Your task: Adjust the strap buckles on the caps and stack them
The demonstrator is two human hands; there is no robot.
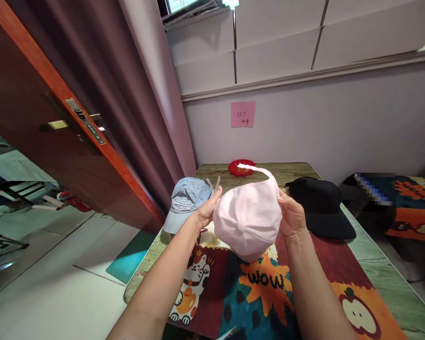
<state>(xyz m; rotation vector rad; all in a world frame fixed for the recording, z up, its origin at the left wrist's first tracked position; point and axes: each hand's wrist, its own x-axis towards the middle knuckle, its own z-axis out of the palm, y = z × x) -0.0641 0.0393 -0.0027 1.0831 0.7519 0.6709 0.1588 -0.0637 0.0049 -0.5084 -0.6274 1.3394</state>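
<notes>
A pink baseball cap (246, 215) is held up above the table between both hands, its crown facing me and its back strap sticking up loose at the top. My left hand (208, 208) grips the cap's left edge, thumb up. On the opposite edge my right hand (291, 215) is closed, fingers partly behind the fabric. Left of the cap lies a light blue cap (187, 200) with lettering on its front and a loose strap. A black cap (320, 205) rests on the right, just past my right hand.
A red scalloped dish (241, 167) stands at the table's back edge. Under the caps spreads a colourful patterned cloth (262, 283) on the wood-grain table (393, 269). A pink note (243, 114) is on the wall. An open door (102, 170) and curtain stand left.
</notes>
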